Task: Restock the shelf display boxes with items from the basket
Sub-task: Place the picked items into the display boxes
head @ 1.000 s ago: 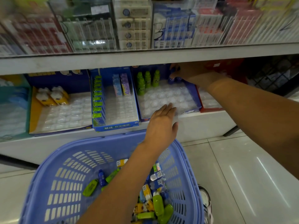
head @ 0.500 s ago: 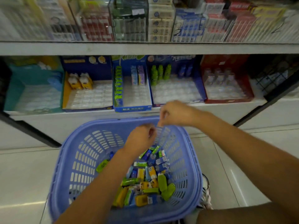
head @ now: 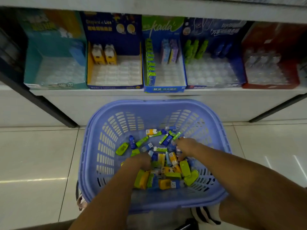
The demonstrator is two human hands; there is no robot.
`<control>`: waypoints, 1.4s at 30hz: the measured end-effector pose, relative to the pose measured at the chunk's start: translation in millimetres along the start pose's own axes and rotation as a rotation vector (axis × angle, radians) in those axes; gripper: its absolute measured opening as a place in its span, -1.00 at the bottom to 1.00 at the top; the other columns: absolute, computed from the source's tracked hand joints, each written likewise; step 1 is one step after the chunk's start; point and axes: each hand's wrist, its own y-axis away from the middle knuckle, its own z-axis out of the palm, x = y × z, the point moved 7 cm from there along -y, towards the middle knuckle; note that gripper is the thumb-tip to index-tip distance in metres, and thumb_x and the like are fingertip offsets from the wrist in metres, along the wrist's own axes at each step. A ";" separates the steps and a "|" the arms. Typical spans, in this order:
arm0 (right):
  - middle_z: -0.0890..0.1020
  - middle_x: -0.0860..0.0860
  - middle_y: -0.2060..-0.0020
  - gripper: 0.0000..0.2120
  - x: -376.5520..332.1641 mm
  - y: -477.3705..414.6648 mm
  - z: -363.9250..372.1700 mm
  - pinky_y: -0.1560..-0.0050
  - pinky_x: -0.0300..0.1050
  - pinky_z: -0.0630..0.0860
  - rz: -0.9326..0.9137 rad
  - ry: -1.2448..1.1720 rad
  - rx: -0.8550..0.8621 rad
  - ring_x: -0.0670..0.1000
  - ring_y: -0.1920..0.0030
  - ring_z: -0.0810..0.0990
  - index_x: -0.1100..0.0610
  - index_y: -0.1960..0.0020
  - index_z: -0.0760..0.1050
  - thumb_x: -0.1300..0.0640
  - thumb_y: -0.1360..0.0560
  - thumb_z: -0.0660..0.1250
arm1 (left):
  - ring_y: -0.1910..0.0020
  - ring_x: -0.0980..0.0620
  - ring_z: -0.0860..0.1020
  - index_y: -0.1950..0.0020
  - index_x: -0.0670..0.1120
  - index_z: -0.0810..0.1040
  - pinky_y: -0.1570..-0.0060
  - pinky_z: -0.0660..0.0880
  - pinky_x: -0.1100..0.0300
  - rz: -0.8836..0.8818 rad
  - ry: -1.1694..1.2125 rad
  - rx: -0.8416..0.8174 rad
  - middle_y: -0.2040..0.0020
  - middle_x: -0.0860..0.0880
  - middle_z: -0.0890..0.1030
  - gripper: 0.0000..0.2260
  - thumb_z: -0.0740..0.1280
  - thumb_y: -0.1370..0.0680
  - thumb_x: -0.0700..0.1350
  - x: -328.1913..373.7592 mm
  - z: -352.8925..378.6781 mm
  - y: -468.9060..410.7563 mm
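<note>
Stood over a lavender-blue slotted plastic basket (head: 156, 103) set on pale glossy floor tiles (head: 33, 155), just in front of a white shelf (head: 116, 92). Had both hands down inside the basket, in a loose heap of small green, yellow and blue packaged items (head: 166, 170) gathered toward the near middle of the bottom, with a few scattered farther back.

Had the left hand (head: 139, 161) knuckles-up at the heap's left edge, fingers bent down and sunk among the packs. Could not tell whether closed on anything or merely resting. Had the right hand (head: 186, 146) farther back and to the right, fingers bent down onto blue and green packs. Could not make out a grip there either, with the fingertips hidden.

Saw five open cardboard display boxes side by side on the shelf, each lined with a clear moulded tray:
- Teal box (head: 54, 47) at the far left, contents too blurred to tell.
- Navy and yellow box (head: 114, 86), with two yellow carton-shaped items with white tops (head: 103, 54) at its back left.
- Blue and green box (head: 163, 89), with a row of green packs (head: 150, 62) along its left wall and pastel packs (head: 169, 52) upright at the back.
- Dark blue box (head: 214, 30), with green bottle-shaped items (head: 196, 48) and blue ones (head: 223, 48) at the back.
- Red box (head: 270, 39) at the right.

Glimpsed a striped sock (head: 206, 213) beside the basket's near right corner.
</note>
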 end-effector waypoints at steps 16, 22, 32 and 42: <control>0.39 0.05 0.34 -0.91 -7.1 9.3 -14.6 0.16 -0.08 0.40 0.120 0.038 -0.002 0.06 0.25 0.45 0.11 0.12 0.42 0.14 -0.51 0.32 | 0.34 0.01 0.22 0.24 -0.04 0.25 0.24 0.23 0.10 0.060 0.625 0.380 0.19 -0.14 0.30 -0.77 0.17 -0.61 -0.18 24.9 -71.7 19.4; 0.57 0.03 0.34 -0.80 17.2 81.4 -100.0 0.20 -0.15 0.51 -0.155 -0.843 0.245 -0.04 0.29 0.55 0.14 0.26 0.56 0.03 -0.43 0.45 | -0.03 -0.13 0.60 -0.18 -0.14 0.53 -0.03 0.56 0.05 0.220 1.098 0.214 -0.11 -0.11 0.58 -0.78 0.29 -0.59 -0.08 54.6 -107.0 64.8; 0.66 0.08 0.23 -0.74 -11.5 174.8 -209.6 0.14 -0.20 0.60 -0.551 -1.306 0.654 -0.02 0.20 0.66 0.14 -0.06 0.59 0.23 -0.39 0.47 | 0.08 -0.04 0.68 -0.09 -0.12 0.60 0.15 0.59 0.26 0.682 1.445 0.485 0.02 -0.08 0.70 -0.84 0.27 -0.57 -0.20 78.6 -180.9 172.5; 0.58 0.09 0.12 -0.80 -66.8 168.1 -277.9 0.19 -0.23 0.59 -0.660 -1.385 0.802 -0.02 0.17 0.66 0.03 0.05 0.53 0.27 -0.43 0.44 | 0.46 0.13 0.51 0.10 -0.06 0.61 0.41 0.53 0.27 0.454 1.660 1.059 0.44 0.02 0.55 -0.72 0.19 -0.61 0.05 -17.5 -203.3 209.6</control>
